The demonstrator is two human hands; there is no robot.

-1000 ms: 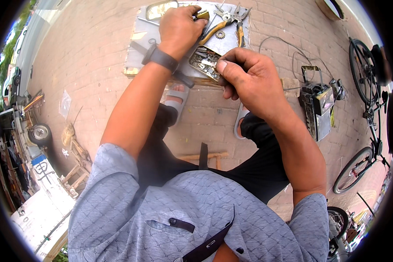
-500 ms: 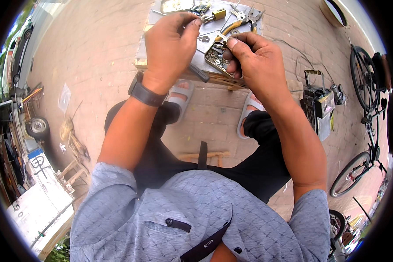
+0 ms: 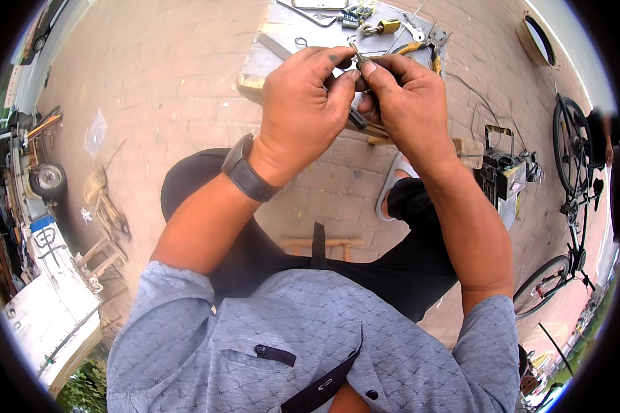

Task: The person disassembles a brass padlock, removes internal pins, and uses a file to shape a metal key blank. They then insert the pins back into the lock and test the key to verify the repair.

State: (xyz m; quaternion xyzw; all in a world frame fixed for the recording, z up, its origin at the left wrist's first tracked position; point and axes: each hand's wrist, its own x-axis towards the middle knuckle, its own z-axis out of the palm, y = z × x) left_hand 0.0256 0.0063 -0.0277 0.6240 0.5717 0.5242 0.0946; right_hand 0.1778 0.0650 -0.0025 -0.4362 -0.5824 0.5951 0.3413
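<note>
Pinching a thin metal piece (image 3: 354,49) near the top centre of the frame, using thumb and forefinger of the right hand (image 3: 412,103), so leaving basically no gap between those fingers. Pointing the free end up and a bit left, so running the long axis from lower right to upper left, out of the right fingertips.

Holding the left hand (image 3: 303,100) just left of all that, curling the fingers and lining up thumb and forefinger tips right beside the piece. Honestly not being able to tell about a second grip on the left side, given the overlapping tips and such a tiny thing.

Getting the main relation like this: lying between both sets of fingertips, touching the right ones, sitting just right of the left forefinger. So counting the right hand as nearer.

Working over the near edge of a table (image 3: 324,38), hiding part of it behind the knuckles. Spotting a brass padlock (image 3: 388,26) up and right of the piece, lying apart from both hands. Also seeing pliers (image 3: 435,40) toward the upper right, beyond the right hand, plus a flat grey bar (image 3: 274,47) left of the left fingers. Wearing a dark watch (image 3: 251,177) on the left wrist.
</note>
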